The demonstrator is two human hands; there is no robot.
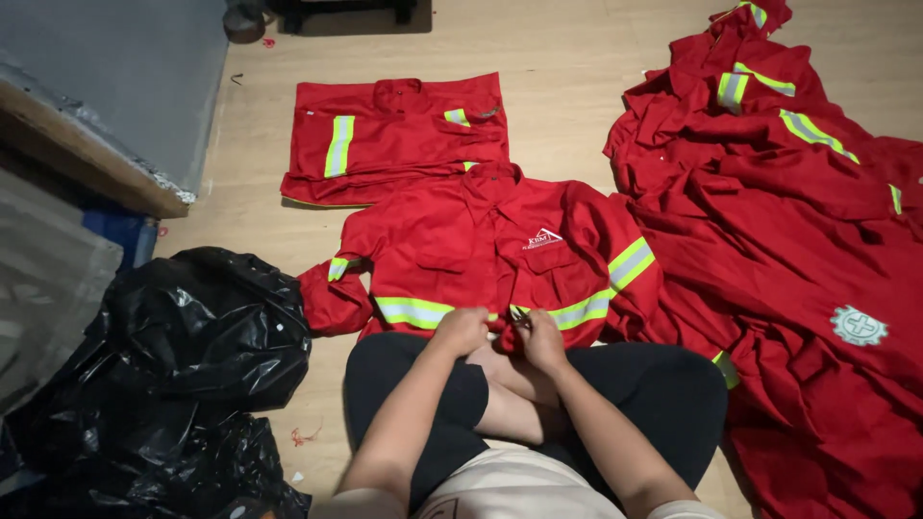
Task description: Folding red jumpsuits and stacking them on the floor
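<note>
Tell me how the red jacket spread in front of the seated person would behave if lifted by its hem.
The red jacket is probably floppy: it lies flat with creased sleeves, so it would sag and drape. It looks unlikely to roll or break. Both hands, left hand and right hand, pinch its hem, which bunches easily.

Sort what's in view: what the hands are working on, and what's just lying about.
In hand:
left hand
right hand
red jacket, front hem held

Lying about:
folded red garment
heap of red workwear
black plastic bags
</note>
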